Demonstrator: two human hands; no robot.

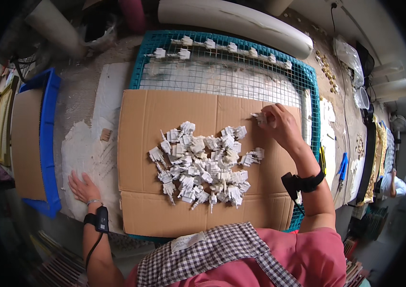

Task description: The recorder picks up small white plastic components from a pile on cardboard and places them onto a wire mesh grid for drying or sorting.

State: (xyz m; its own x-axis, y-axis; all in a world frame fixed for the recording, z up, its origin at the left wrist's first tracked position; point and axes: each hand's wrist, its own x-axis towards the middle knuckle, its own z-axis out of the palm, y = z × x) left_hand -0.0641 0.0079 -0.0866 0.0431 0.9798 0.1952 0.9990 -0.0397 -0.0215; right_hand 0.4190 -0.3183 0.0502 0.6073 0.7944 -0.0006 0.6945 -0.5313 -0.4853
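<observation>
Head view: a small white piece sits at the fingertips of the right hand, over the upper right part of a flat cardboard sheet; whether it touches the board I cannot tell. The right grip is pinched nearly closed on it, thumb and fingers curled together, pointing left. That forearm slants up and leftward from the lower right, a black strap around it, the wrist bent so the knuckles face up. Left of and below this hand, a loose heap of similar white pieces covers the middle of the cardboard.

Well apart, the left hand lies palm down on the desk, fingers spread, its grip wide and holding nothing; its forearm runs nearly straight up from the lower edge.

Beneath the cardboard is a green grid tray, with more white pieces standing in rows along its far end. Beyond lies a thick white roll; far left, a blue tray.
</observation>
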